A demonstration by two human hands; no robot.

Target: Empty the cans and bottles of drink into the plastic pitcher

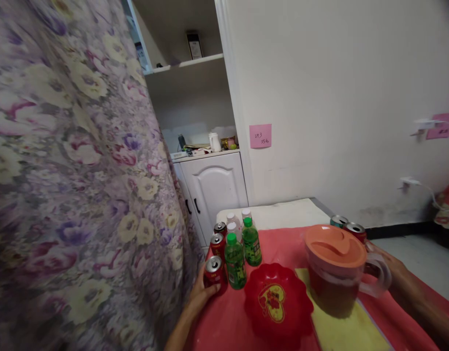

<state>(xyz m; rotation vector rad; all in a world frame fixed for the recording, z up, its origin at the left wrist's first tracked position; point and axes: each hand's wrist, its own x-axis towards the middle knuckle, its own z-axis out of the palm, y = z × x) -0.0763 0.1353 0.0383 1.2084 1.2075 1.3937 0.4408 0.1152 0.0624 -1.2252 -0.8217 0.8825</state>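
My left hand (203,292) is closed around the nearest red can (214,274), with its thumb across the front. Two more red cans (217,243) stand in line behind it. Right beside them are two green-capped green bottles (235,265) and several white-capped clear bottles (234,229). On the other side, my right hand (388,263) reaches behind the handle of a clear pitcher (336,287) with an orange lid and dark liquid. Its fingers lie close to another red can (356,230), but the pitcher hides most of them. A teal can (339,221) stands next to that can.
A red scalloped plate (253,302) sits at the front middle of the red-covered table (220,326). Under the pitcher lies a yellow sheet (334,331). A floral curtain (92,195) hangs close on the left. Behind are a white cabinet (220,187) and a wall (337,107).
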